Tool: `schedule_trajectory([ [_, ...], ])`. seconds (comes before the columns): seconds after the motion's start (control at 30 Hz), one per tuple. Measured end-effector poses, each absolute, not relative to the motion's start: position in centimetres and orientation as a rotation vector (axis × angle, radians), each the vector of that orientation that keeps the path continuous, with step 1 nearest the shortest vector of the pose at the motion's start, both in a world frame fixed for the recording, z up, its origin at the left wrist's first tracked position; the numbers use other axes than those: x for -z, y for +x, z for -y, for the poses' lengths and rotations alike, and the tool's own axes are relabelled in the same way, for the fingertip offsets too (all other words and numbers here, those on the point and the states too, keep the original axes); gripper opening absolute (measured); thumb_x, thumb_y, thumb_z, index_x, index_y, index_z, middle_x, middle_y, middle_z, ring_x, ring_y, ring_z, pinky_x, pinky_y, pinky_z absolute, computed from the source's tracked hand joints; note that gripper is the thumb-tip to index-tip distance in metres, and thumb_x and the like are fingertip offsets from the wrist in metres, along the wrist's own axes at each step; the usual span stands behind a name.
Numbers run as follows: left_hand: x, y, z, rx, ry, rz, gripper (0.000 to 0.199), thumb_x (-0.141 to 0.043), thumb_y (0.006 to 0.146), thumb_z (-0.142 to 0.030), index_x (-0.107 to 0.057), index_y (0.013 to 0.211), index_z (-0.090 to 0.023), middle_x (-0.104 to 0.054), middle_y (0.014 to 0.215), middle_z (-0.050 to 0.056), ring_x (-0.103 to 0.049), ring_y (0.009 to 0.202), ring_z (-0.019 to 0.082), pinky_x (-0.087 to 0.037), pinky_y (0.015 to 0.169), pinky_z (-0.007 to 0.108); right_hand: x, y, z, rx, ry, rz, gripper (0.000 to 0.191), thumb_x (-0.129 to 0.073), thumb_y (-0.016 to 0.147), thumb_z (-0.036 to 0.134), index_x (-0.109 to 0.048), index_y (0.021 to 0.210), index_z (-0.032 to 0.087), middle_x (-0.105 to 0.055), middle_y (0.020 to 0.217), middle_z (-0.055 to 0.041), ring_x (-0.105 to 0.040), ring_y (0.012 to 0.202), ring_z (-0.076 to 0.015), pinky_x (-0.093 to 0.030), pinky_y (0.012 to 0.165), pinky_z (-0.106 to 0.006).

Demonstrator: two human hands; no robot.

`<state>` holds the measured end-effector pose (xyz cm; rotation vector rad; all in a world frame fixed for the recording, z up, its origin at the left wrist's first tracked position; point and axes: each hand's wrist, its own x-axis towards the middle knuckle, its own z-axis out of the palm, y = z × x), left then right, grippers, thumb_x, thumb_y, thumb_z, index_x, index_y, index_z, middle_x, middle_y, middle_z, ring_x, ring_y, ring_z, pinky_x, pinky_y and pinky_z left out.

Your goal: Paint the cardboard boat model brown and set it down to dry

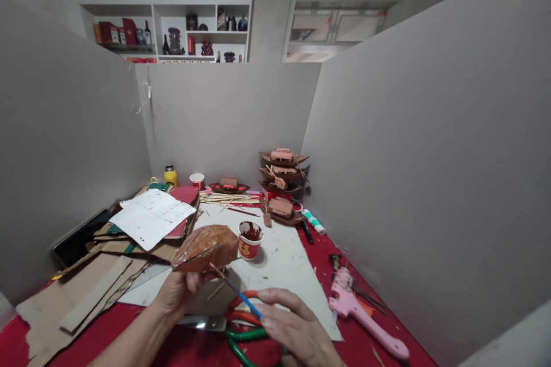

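Note:
My left hand (183,291) holds up a brown boat-shaped piece (206,246), its fingers closed beneath it. In my right hand (293,321) is a thin blue paintbrush (243,297), its tip close to the lower edge of the boat piece. Scissors with orange and green handles (246,334) lie under the brush, partly behind my right fingers. Just beyond the boat piece stands a red and white paper cup (249,248) with dark brown paint inside.
Cardboard pieces (99,281) and a drawn-on white sheet (152,215) cover the left side. Small brown boats (282,211) are stacked at the back right. A pink glue gun (365,318) lies at right. Grey partitions (228,120) enclose the table.

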<state>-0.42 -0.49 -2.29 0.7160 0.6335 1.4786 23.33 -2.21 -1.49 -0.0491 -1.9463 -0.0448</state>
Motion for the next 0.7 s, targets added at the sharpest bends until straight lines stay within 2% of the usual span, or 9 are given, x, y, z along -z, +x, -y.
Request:
schedule_trajectory([
  [0.2, 1.1, -0.1, 1.0, -1.494, 0.819, -0.716, 0.064, -0.083, 0.067, -0.047, -0.067, 0.125, -0.025, -0.076, 0.117, 0.009, -0.068, 0.109, 0.031, -0.054, 0.095, 0.043, 1.4, 23.2, 2.2, 0.028, -0.044, 1.952, 0.044, -0.043, 0.102, 0.028, -0.046, 0.145, 0.021, -0.079, 0.103, -0.0089, -0.075, 0.099, -0.024, -0.064, 0.082, -0.039],
  [0.27, 0.5, 0.1, 1.3, -1.481, 0.84, -0.724, 0.064, -0.082, 0.067, -0.046, -0.067, 0.126, -0.026, -0.073, 0.122, 0.008, -0.067, 0.114, 0.032, -0.052, 0.098, 0.045, 1.2, 23.5, 2.8, -0.017, -0.102, 1.936, 0.042, -0.042, 0.102, 0.026, -0.05, 0.143, 0.02, -0.079, 0.105, -0.011, -0.074, 0.101, -0.0255, -0.063, 0.083, -0.041],
  [0.47, 0.0, 0.4, 1.7, -1.504, 0.888, -0.739, 0.081, -0.088, 0.057, -0.045, -0.061, 0.131, -0.026, -0.068, 0.13, 0.01, -0.066, 0.114, 0.035, -0.055, 0.095, 0.043, 1.0, 24.3, 3.9, -0.106, -0.348, 1.787, 0.034, -0.043, 0.101, 0.021, -0.059, 0.131, 0.019, -0.077, 0.104, -0.0132, -0.071, 0.105, -0.0267, -0.062, 0.085, -0.043],
  [0.7, 0.5, -0.6, 1.3, -1.476, 0.925, -0.789, 0.094, -0.082, 0.066, -0.043, -0.04, 0.149, -0.031, -0.062, 0.138, 0.012, -0.065, 0.114, 0.035, -0.056, 0.089, 0.044, 1.2, 24.2, 2.8, -0.087, -0.034, 1.891, 0.037, -0.044, 0.101, 0.023, -0.057, 0.134, 0.014, -0.079, 0.099, -0.0133, -0.075, 0.093, -0.0248, -0.065, 0.076, -0.036],
])
